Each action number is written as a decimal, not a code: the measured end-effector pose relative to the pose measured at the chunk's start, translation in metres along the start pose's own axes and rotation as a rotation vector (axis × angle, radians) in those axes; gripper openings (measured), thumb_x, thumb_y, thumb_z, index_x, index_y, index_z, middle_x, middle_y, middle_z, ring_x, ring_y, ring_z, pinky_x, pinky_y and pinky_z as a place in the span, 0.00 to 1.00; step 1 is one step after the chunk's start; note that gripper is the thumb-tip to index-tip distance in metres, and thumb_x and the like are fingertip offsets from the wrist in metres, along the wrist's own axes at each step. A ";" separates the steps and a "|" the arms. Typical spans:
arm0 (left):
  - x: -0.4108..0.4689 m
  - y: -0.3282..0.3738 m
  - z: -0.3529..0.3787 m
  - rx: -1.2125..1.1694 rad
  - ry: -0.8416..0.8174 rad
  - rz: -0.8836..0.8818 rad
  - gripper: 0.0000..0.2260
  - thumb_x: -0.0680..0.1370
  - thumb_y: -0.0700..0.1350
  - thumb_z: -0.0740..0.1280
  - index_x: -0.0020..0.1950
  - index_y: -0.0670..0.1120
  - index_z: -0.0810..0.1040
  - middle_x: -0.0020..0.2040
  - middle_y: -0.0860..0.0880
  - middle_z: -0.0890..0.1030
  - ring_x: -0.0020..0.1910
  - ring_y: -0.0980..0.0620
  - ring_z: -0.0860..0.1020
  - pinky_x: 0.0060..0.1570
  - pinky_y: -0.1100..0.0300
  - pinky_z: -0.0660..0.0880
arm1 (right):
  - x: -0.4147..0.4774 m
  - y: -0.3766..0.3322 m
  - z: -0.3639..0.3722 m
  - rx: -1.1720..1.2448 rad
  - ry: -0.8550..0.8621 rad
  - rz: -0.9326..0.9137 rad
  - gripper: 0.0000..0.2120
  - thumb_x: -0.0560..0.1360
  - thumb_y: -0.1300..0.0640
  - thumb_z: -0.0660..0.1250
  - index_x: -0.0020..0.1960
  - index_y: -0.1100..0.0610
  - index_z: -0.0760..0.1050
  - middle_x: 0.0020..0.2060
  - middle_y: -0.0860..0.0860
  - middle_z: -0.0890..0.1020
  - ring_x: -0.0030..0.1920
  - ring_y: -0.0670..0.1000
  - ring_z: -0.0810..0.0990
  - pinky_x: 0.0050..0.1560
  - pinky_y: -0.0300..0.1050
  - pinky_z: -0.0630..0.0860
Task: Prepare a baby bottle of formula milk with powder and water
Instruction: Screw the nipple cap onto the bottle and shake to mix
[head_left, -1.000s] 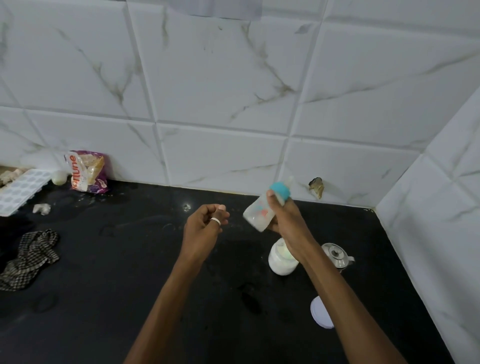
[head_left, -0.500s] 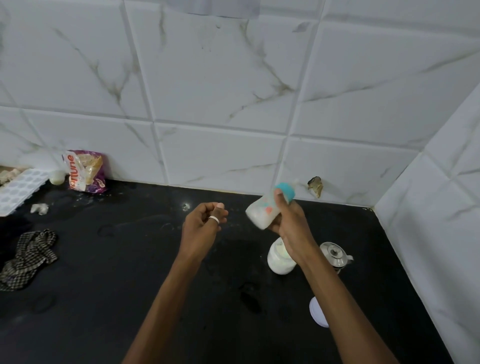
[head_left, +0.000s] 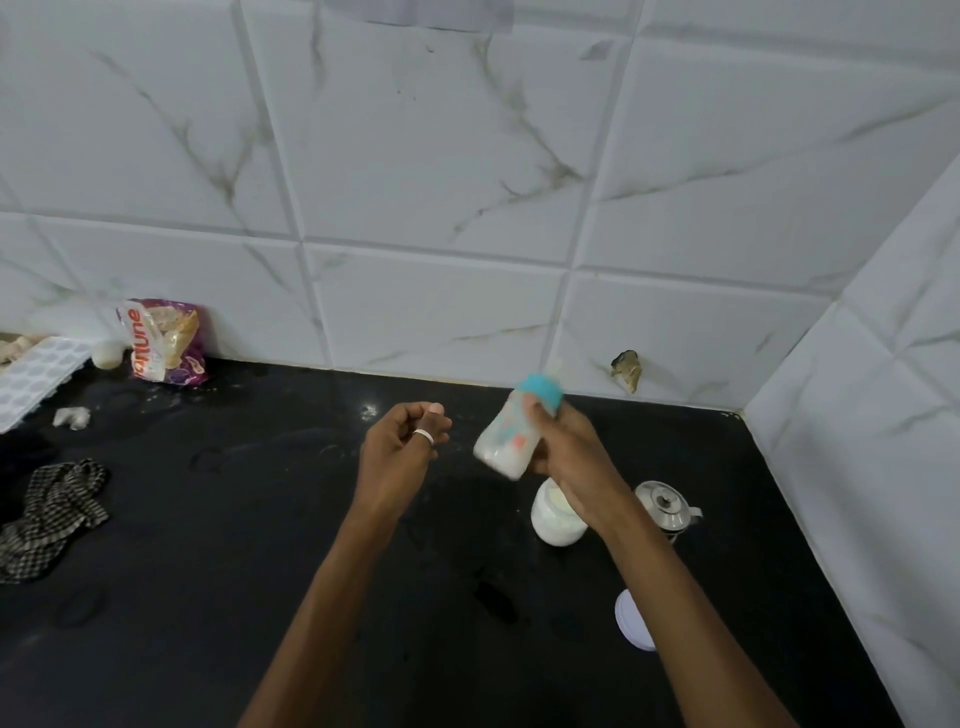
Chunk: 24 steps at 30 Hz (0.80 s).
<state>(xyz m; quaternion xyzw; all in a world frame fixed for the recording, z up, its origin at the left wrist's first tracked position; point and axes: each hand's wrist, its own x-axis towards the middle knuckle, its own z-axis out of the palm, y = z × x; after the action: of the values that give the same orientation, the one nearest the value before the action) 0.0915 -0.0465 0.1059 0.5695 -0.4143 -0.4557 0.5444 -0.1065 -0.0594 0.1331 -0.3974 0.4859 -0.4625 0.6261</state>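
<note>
The baby bottle (head_left: 506, 444) is held in the air above the black countertop (head_left: 260, 571), tilted with its teal collar (head_left: 543, 392) and pale teat pointing up toward the tiled wall (head_left: 467, 182). Its clear plastic body shows small coloured prints and looks milky white inside; the outline is blurred. The right hand (head_left: 571, 457) wraps it from behind, fingers (head_left: 535, 402) curled tight around the neck and upper body.

The left hand (head_left: 397, 447) hangs just beside the bottle, apart from it, fingers curled loosely inward to a half-closed fist with the thumb tip resting against them; it holds nothing visible, and a pale ring sits on one finger.

Below the right wrist stands a round white jar (head_left: 553, 522), open at the top, with a small shiny steel kettle (head_left: 667, 512) near it and a flat white lid (head_left: 631, 621) lying closer to the camera. Far to the left lie a checked cloth (head_left: 49, 514), crumpled, a glossy purple packet (head_left: 166, 340) leaning at the wall, and a white moulded tray (head_left: 34, 376).
</note>
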 end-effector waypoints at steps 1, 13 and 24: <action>0.000 -0.001 0.000 -0.003 0.008 0.000 0.05 0.83 0.45 0.67 0.56 0.47 0.82 0.48 0.50 0.87 0.46 0.58 0.85 0.45 0.61 0.79 | 0.003 0.000 0.000 0.092 0.066 -0.024 0.17 0.80 0.47 0.66 0.65 0.53 0.74 0.57 0.54 0.84 0.57 0.52 0.85 0.52 0.52 0.84; 0.000 -0.005 -0.001 0.012 -0.005 0.010 0.06 0.83 0.47 0.68 0.56 0.47 0.82 0.47 0.50 0.87 0.47 0.56 0.85 0.46 0.61 0.80 | -0.001 0.014 0.006 -0.071 -0.061 0.008 0.25 0.74 0.44 0.69 0.67 0.54 0.74 0.59 0.56 0.83 0.57 0.53 0.85 0.53 0.51 0.84; -0.009 -0.014 -0.006 0.184 -0.251 0.066 0.14 0.83 0.40 0.66 0.68 0.50 0.78 0.62 0.55 0.82 0.62 0.58 0.80 0.61 0.56 0.79 | -0.004 0.030 0.015 -0.448 -0.039 -0.092 0.22 0.78 0.45 0.70 0.68 0.51 0.71 0.60 0.47 0.81 0.61 0.47 0.81 0.61 0.47 0.80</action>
<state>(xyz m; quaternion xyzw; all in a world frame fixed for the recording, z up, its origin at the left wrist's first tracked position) 0.0945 -0.0356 0.0922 0.5418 -0.5374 -0.4652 0.4486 -0.0864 -0.0472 0.1086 -0.5570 0.5458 -0.3632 0.5099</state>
